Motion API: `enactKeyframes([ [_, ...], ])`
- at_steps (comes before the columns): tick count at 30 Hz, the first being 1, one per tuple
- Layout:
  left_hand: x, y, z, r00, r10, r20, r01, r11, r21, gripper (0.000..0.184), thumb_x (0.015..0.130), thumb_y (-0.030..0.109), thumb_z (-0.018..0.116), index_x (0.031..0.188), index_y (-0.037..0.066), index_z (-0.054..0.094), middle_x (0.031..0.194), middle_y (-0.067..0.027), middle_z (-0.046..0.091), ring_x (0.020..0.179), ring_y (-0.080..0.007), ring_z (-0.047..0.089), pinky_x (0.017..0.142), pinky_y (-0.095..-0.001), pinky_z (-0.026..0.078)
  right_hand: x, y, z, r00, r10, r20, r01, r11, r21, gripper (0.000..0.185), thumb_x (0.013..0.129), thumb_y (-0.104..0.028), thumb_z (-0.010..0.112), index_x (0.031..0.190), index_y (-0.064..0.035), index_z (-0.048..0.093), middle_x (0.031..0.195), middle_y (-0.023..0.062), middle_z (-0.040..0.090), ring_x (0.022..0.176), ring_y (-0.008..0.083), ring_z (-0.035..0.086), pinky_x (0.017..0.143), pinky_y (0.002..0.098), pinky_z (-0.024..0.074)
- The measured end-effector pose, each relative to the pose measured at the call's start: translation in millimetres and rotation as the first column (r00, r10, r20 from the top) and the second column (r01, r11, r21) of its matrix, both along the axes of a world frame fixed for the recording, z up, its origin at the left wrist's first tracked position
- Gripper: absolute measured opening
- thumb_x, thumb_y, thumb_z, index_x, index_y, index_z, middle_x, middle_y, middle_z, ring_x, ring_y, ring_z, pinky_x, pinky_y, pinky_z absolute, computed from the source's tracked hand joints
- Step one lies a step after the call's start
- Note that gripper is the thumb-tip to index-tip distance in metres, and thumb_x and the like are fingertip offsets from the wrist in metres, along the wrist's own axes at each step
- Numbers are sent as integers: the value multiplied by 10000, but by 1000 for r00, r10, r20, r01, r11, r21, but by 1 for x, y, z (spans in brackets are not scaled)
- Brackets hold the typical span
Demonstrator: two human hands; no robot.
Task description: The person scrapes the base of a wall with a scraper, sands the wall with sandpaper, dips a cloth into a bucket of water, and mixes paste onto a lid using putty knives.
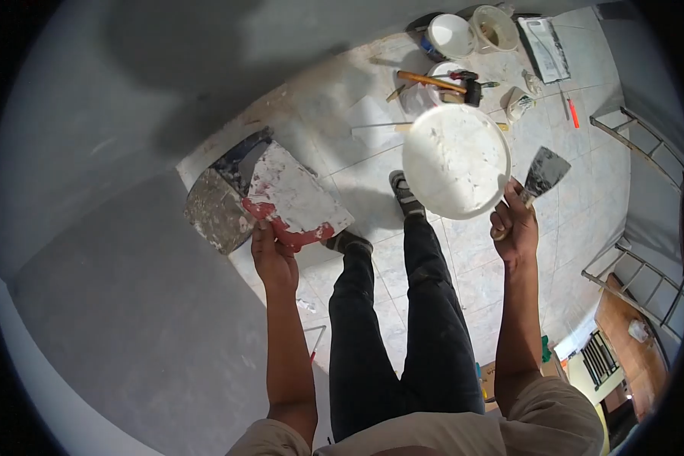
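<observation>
In the head view my left hand is closed on the red edge of a wide plaster-smeared spreader, held out over the floor. My right hand grips both the rim of a round white lid and a putty knife with a dark, stained blade pointing up and right. Small specks and smears mark the lid's face. Beyond the spreader, a plaster-crusted board or container lies near the wall's foot, partly covered by it.
White buckets and a translucent tub stand at the back. A mallet lies across another bucket. A tray and an orange-handled tool are on the tiled floor. Ladders stand at right.
</observation>
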State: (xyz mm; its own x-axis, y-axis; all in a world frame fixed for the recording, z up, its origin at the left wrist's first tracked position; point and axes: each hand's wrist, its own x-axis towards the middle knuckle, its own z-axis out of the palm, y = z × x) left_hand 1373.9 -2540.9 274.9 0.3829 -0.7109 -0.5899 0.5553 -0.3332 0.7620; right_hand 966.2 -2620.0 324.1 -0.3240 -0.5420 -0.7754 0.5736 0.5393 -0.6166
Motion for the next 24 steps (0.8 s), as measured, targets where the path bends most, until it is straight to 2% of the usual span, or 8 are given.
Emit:
enactKeyframes([
  [1, -10, -8, 0, 999, -39, 11, 39, 999, 1, 368, 1067, 330, 589, 1333, 76, 577, 1228, -43, 669, 1045, -134, 663, 867, -326, 577, -20, 3, 4, 1000, -11, -12, 11, 1000, 2, 246, 983, -169, 702, 1198, -75, 629, 603, -80, 431, 457, 39, 357, 419, 199, 307],
  [4, -45, -28, 4, 992, -124, 32, 124, 992, -15, 372, 1072, 330, 577, 1335, 66, 568, 1206, -54, 683, 995, -145, 686, 803, -303, 590, -64, 20, 20, 992, -87, -91, 88, 996, 5, 249, 989, -186, 697, 1206, -89, 625, 598, -78, 426, 456, 36, 355, 413, 197, 296],
  [8, -112, -56, 19, 980, -197, -19, 198, 980, 35, 362, 1067, 300, 591, 1335, 60, 559, 1190, -68, 688, 991, -172, 702, 801, -326, 605, -140, 50, 33, 971, -187, -151, 193, 981, 28, 229, 1005, -227, 680, 1205, -127, 628, 587, -79, 408, 455, 33, 352, 386, 202, 261],
  [9, -133, -63, 19, 970, -241, -32, 243, 967, 72, 314, 1064, 287, 597, 1274, 55, 577, 1160, -73, 700, 973, -181, 717, 809, -336, 611, -161, 55, 37, 968, -197, -156, 205, 978, 37, 219, 1013, -240, 668, 1204, -141, 629, 584, -78, 401, 453, 35, 349, 375, 207, 241],
  [10, -142, -63, 12, 958, -284, -50, 288, 952, 105, 272, 1062, 274, 603, 1214, 49, 594, 1130, -78, 711, 956, -190, 733, 817, -346, 617, -167, 68, 37, 962, -220, -163, 227, 974, 27, 219, 1013, -240, 668, 1204, -141, 629, 584, -78, 401, 453, 35, 349, 375, 207, 241],
  [15, -226, -82, -9, 888, -450, -93, 460, 874, 159, 240, 1053, 217, 601, 1201, 29, 603, 1113, -82, 710, 975, -195, 733, 889, -358, 611, -217, 103, 42, 921, -321, -222, 350, 931, 106, 239, 1017, -245, 663, 1225, -137, 617, 586, -76, 406, 454, 39, 359, 381, 210, 236],
  [19, -281, -98, -67, 817, -553, -164, 576, 795, 190, 246, 1052, 193, 587, 1215, 10, 598, 1137, -96, 706, 1008, -199, 725, 934, -372, 598, -237, 127, -23, 891, -402, -213, 439, 883, 169, 204, 1009, -244, 672, 1185, -153, 624, 591, -75, 411, 458, 44, 368, 391, 211, 248],
  [24, -337, -108, -63, 770, -615, -169, 636, 726, 261, 240, 1046, 165, 578, 1220, 0, 594, 1151, -98, 698, 1035, -205, 716, 953, -375, 591, -250, 132, -38, 814, -566, -131, 578, 762, 291, 175, 1011, -289, 677, 1130, -198, 585, 599, -83, 391, 475, 53, 347, 434, 226, 284],
])
